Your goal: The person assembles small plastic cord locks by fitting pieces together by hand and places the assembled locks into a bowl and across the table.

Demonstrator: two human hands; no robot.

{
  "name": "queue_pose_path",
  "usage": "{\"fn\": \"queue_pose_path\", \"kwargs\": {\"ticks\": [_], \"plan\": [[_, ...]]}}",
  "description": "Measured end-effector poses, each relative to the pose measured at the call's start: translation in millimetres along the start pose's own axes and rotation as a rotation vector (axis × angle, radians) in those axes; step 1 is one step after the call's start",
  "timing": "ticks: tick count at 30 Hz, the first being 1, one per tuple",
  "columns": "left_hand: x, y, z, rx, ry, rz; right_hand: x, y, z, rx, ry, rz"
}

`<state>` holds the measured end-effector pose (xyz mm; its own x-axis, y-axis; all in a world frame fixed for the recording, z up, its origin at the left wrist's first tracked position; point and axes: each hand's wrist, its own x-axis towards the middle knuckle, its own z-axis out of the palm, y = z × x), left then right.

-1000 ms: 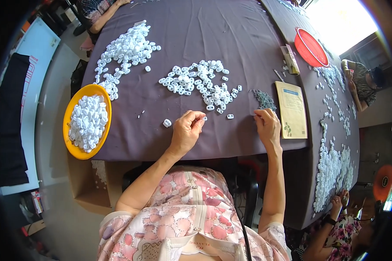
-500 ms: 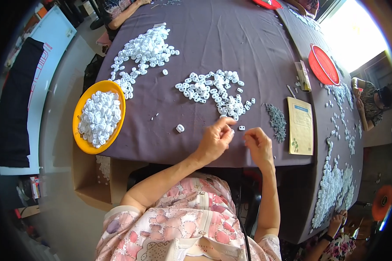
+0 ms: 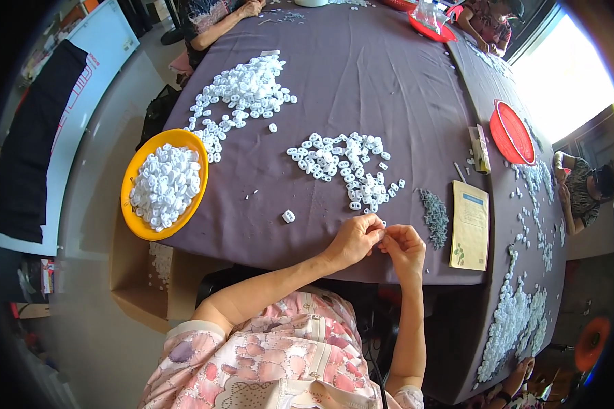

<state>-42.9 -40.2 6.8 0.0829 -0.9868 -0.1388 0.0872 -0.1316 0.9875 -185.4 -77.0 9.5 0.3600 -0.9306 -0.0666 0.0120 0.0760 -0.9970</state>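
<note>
Our left hand (image 3: 353, 240) and right hand (image 3: 406, 248) meet, fingertips pinched, hiding any held piece's direction and long axis.

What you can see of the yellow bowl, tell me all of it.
The yellow bowl looks like smooth plastic, oval in this view. White two-holed pieces heap it, hiding its floor. It sits upright at the dark tablecloth's left edge, seemingly jutting past, with a loose white pile close by its upper right rim. Neither the left hand nor the right hand touches it.
</note>
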Motion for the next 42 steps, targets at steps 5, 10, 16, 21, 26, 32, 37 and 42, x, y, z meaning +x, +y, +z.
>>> {"fn": "queue_pose_path", "kwargs": {"ticks": [5,10,16,21,26,32,37,42], "plan": [[1.9,-11.7,4.6,0.151,0.121,0.187,-0.6,0.8,5.1,-0.326,0.129,-0.160],[4.0,-17.7,2.1,0.103,0.105,0.134,2.9,-6.3,0.8,-0.431,0.144,-0.245],[2.3,-8.9,-15.1,-0.414,0.067,-0.094,15.8,-6.8,-42.9,-1.102,0.274,-0.475],[-2.8,-4.7,-31.3,-0.512,0.096,-0.168,15.5,-12.6,-41.1,-1.180,0.266,-0.583],[-9.6,-7.3,-40.6,-0.529,0.074,-0.143,2.3,-18.7,20.6,-0.526,-0.052,-0.380],[-16.2,-4.1,-45.5,-0.538,0.014,-0.154,-1.0,5.7,46.7,-0.212,-0.001,-0.253],[-20.5,-6.1,-53.5,-0.499,0.029,-0.139,-4.1,3.4,49.9,-0.147,-0.071,-0.216],[-22.4,-2.4,-61.0,-0.265,0.034,-0.030,-6.8,10.0,56.2,0.063,-0.057,-0.056]]}}
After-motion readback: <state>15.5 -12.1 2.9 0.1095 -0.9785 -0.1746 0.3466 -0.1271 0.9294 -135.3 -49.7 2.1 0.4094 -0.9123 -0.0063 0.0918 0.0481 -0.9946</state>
